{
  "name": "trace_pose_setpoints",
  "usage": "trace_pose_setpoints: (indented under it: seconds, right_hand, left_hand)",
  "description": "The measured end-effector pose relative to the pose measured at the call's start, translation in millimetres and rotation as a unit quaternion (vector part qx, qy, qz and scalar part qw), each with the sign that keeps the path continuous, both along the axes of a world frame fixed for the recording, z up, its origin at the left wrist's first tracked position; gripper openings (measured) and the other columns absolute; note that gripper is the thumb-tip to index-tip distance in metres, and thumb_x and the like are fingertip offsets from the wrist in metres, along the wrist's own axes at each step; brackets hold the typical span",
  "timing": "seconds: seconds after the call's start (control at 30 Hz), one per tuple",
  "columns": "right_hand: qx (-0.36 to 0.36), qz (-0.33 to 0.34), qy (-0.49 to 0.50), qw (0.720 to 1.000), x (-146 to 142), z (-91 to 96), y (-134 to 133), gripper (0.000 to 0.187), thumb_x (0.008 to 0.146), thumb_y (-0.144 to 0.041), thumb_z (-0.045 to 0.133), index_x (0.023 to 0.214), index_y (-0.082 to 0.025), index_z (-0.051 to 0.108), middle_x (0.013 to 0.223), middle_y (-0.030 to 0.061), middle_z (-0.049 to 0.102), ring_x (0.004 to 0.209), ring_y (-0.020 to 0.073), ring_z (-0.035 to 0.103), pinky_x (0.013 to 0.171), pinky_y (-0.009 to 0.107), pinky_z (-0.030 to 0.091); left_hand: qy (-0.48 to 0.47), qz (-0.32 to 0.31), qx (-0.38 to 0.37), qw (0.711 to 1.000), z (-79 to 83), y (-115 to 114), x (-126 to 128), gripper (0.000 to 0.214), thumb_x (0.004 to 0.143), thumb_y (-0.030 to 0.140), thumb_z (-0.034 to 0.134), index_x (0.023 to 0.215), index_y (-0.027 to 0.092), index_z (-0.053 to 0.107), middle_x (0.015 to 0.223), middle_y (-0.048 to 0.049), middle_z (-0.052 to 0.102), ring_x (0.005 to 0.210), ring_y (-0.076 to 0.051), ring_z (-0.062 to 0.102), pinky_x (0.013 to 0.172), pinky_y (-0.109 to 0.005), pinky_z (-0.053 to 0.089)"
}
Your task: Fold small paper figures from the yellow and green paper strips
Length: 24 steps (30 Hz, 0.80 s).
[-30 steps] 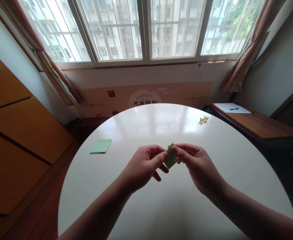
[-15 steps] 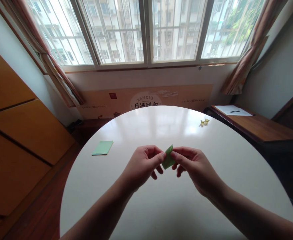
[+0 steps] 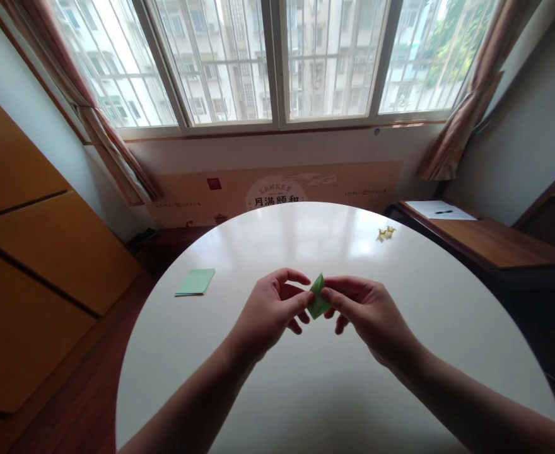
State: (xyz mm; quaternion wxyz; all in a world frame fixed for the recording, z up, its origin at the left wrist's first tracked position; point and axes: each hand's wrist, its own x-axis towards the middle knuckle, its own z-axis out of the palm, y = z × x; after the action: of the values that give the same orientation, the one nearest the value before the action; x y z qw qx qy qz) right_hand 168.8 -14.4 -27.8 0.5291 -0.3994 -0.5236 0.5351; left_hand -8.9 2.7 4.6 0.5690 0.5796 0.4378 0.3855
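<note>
A small folded green paper (image 3: 317, 297) is held in the air above the round white table (image 3: 334, 391), pinched from both sides. My left hand (image 3: 270, 312) grips its left edge between thumb and fingers, with the index finger raised over it. My right hand (image 3: 369, 315) grips its right edge with thumb and index finger. A stack of light green paper sheets (image 3: 195, 282) lies flat on the table at the left. A small yellow folded paper figure (image 3: 385, 233) sits at the table's far right.
A wooden side desk (image 3: 490, 239) with a white sheet and a pen (image 3: 443, 212) stands to the right. Orange cabinet panels (image 3: 36, 252) fill the left. Windows and curtains are behind the table, with a printed cardboard panel (image 3: 277, 186) below them.
The green paper has turned and looks more compact between my fingertips. My left index finger has lifted over it and both hands have shifted slightly closer together.
</note>
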Motion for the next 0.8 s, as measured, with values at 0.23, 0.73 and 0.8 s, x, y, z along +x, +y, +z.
trace_pose_setpoints:
  seconds: [0.23,0.73,0.8]
  right_hand:
    - [-0.062,0.028,0.052,0.996,-1.5,2.5,-0.1,0.035,0.078,-0.041,0.079,0.104,-0.018,0.077,0.084,0.0089,0.075,0.066,0.0171,0.063,0.042,0.021,0.049]
    - [-0.035,0.05,0.015,0.998,-3.3,4.3,-3.9,0.032,0.082,-0.046,0.074,0.089,-0.015,0.076,0.07,0.0065,0.071,0.063,0.0182,0.065,0.04,0.022,0.049]
    - [-0.024,0.049,0.01,0.998,-3.0,4.0,-4.2,0.033,0.083,-0.047,0.072,0.088,-0.015,0.076,0.072,0.007,0.071,0.062,0.0181,0.065,0.04,0.022,0.05]
  left_hand:
    - [0.067,0.024,0.114,0.991,0.1,-2.1,-1.5,0.016,0.079,0.026,0.072,0.078,0.016,0.06,0.067,-0.001,0.068,0.057,-0.014,0.061,0.043,-0.02,0.048]
    - [0.041,-0.001,0.06,0.997,4.4,1.5,-6.2,0.023,0.082,0.033,0.071,0.086,0.011,0.075,0.075,-0.0078,0.071,0.063,-0.015,0.062,0.041,-0.018,0.048]
    - [0.038,-0.008,0.043,0.998,5.5,1.6,-6.0,0.022,0.08,0.034,0.073,0.083,0.012,0.076,0.073,-0.0075,0.07,0.063,-0.015,0.061,0.039,-0.017,0.046]
